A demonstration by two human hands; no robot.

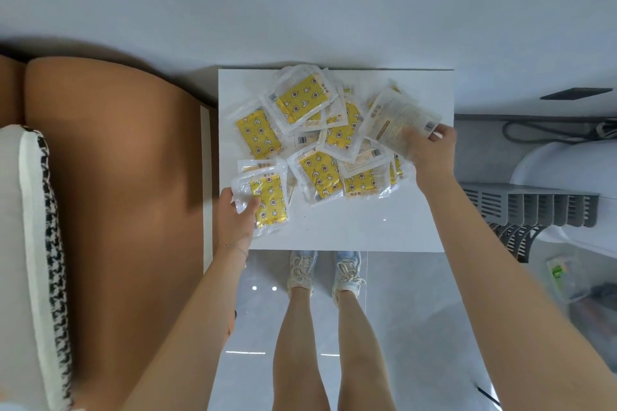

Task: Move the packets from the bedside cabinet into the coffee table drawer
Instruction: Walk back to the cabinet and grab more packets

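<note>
left hand (235, 217) pinches a yellow packet (267, 202) at the counter's (350, 230) near-left corner, right hand (430, 150) grips a pale packet (397, 118) off the pile (320, 143); film looks slick, so lift straight and grip firmly.

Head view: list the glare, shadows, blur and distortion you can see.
Head view: light is soft and even; small bright reflections dot the glossy floor, one the cabinet top. Head view: a dark shadow lies on the brown upholstery beside the cabinet. Head view: the packet in the right hand looks slightly smeared; wide-angle stretch swells both forearms toward the lower corners.
</note>
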